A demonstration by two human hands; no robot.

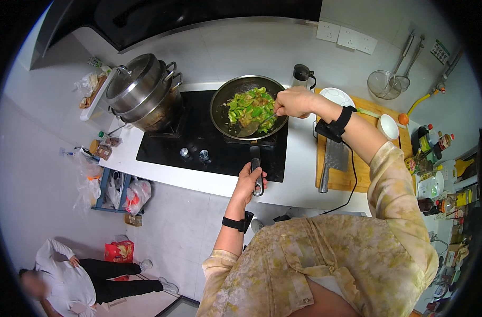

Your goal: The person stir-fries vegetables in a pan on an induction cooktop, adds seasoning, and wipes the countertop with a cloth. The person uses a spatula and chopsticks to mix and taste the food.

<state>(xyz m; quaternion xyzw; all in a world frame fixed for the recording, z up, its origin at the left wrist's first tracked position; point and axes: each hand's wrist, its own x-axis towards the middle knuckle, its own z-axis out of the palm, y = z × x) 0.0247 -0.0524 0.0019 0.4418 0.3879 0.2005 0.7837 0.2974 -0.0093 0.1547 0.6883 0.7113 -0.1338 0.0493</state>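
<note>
My left hand (250, 180) grips the black handle (256, 160) of a dark frying pan (222, 115), which sits on the right burner of a black glass cooktop (241, 162). Chopped green peppers (248, 104) with brownish bits fill the middle of the pan. Above its right rim, my right hand (294, 102) is closed around a metal spatula (248, 128). The spatula's blade rests low in the pan, at the near side of the peppers. Most of the spatula's handle is hidden by my right hand.
A stacked steel steamer (142, 95) stands on the left burner. To the right, a cleaver (336, 158), a white bowl (388, 126) and a white plate (337, 97) rest on a wooden cutting board (357, 176). Bottles (443, 144) crowd the far right. Another person (70, 277) is at lower left.
</note>
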